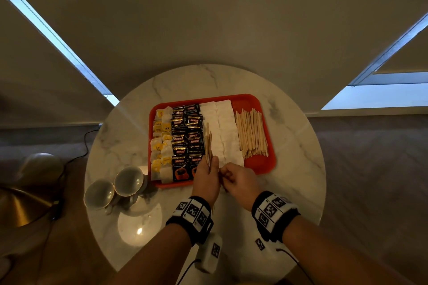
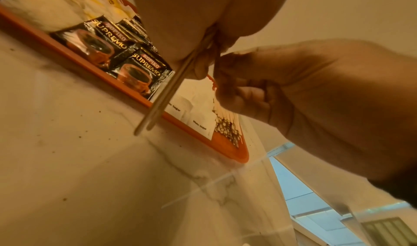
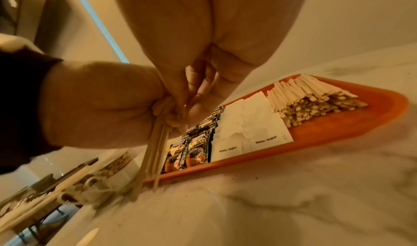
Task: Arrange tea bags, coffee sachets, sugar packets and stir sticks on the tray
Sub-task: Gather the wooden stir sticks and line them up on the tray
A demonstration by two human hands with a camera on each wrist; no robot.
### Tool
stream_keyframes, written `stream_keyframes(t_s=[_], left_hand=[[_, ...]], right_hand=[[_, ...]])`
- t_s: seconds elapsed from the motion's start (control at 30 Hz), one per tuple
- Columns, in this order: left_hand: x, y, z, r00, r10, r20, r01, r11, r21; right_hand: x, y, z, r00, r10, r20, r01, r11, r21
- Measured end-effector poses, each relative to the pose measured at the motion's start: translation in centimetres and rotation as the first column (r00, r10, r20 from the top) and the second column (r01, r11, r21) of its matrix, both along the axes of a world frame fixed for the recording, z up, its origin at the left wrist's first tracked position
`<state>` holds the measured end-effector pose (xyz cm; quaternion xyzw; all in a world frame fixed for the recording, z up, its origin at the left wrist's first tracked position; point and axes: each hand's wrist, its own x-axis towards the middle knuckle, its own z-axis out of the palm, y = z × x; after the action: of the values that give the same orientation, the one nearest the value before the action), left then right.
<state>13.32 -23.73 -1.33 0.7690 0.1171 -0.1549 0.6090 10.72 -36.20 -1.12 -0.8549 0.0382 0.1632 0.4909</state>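
The orange tray [image 1: 264,164] sat on the round marble table [image 1: 289,180] with most of the job looking done: tea bags [image 1: 162,143] in the leftmost column, black coffee sachets [image 1: 186,139] beside them, 2 columns of white sugar packets [image 1: 222,132] next, and a heap of stir sticks [image 1: 251,132] at the right end. Over the tray's near edge the left hand [image 1: 206,176] was curled round a small bundle of sticks [image 1: 209,143], their tips fanning over the sugar. The right hand [image 1: 238,179] touched it, fingers bent and pinching at the bundle, seemingly drawing some out. I judged this the last step; next, the held sticks needed carrying across to the heap and laying parallel to it. 2 cups [image 1: 115,187] stood left of the tray.
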Motion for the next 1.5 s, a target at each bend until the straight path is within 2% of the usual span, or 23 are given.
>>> stream_keyframes(t_s=[0.07,0.13,0.27,0.37,0.53,0.7,0.87,0.93,1.0,1.07,1.13,1.17,1.23,1.33,1.43,1.47,1.5], left_hand=[[0.2,0.1,0.0,0.999,0.036,-0.021,-0.036,0.999,-0.001],[0.4,0.0,0.2,0.995,0.083,-0.051,-0.087,0.993,-0.077],[0.6,-0.8,1.0,0.991,0.091,-0.096,-0.113,0.961,-0.253],[0.4,-1.1,1.6,0.991,0.068,-0.111,-0.102,0.938,-0.332],[0.3,-1.2,1.7,0.995,0.063,-0.074,-0.086,0.921,-0.379],[0.6,-0.9,2.2,0.996,0.09,-0.014,-0.089,0.928,-0.362],[0.0,-1.2,1.6,0.999,0.049,0.021,-0.039,0.948,-0.317],[0.2,-1.2,1.8,0.998,0.055,0.021,-0.046,0.951,-0.306],[0.7,-1.0,2.2,0.997,0.078,0.015,-0.069,0.944,-0.321],[1.2,-0.9,2.5,0.994,0.104,0.026,-0.089,0.938,-0.335],[1.2,-1.1,2.5,0.994,0.102,0.029,-0.087,0.941,-0.326],[0.9,-1.4,2.6,0.996,0.083,0.026,-0.07,0.943,-0.327],[0.3,-1.9,2.7,0.999,0.033,0.029,-0.021,0.944,-0.33],[0.0,-1.7,2.0,0.999,0.013,0.046,0.001,0.956,-0.294],[0.5,-0.4,0.9,0.998,0.031,0.054,-0.023,0.99,-0.142],[0.6,0.2,0.6,0.998,0.025,0.057,-0.021,0.997,-0.075],[0.5,0.7,0.3,0.998,0.011,0.065,-0.01,1.0,-0.015]], right_hand=[[-0.5,0.0,-0.1,0.998,0.065,-0.008,-0.066,0.995,-0.074],[-1.1,0.1,-0.3,0.987,0.144,-0.067,-0.151,0.98,-0.131],[-1.7,0.5,-0.1,0.956,0.238,-0.169,-0.259,0.96,-0.111],[-1.7,0.6,0.8,0.952,0.196,-0.236,-0.204,0.979,-0.007],[-1.9,0.7,1.1,0.962,0.106,-0.251,-0.09,0.993,0.075],[-1.8,0.6,0.7,0.911,0.138,-0.388,-0.123,0.99,0.064],[-1.3,0.7,1.4,0.958,0.082,-0.273,-0.062,0.995,0.081],[-1.1,0.4,1.1,0.955,0.12,-0.271,-0.116,0.993,0.031],[-1.1,0.1,0.6,0.916,0.259,-0.306,-0.303,0.947,-0.106],[-1.4,0.1,0.5,0.831,0.42,-0.364,-0.521,0.817,-0.248],[-1.4,0.5,0.9,0.779,0.536,-0.326,-0.626,0.693,-0.357],[-1.2,0.8,1.2,0.777,0.571,-0.264,-0.627,0.667,-0.402],[-0.6,1.2,1.5,0.797,0.585,-0.15,-0.578,0.666,-0.472],[-0.2,1.2,1.8,0.801,0.582,-0.143,-0.574,0.675,-0.464],[-0.5,0.3,1.6,0.749,0.634,-0.193,-0.648,0.641,-0.41],[-0.5,-0.2,1.6,0.749,0.628,-0.212,-0.653,0.643,-0.4],[-0.4,-0.7,1.6,0.781,0.586,-0.213,-0.618,0.681,-0.393]])
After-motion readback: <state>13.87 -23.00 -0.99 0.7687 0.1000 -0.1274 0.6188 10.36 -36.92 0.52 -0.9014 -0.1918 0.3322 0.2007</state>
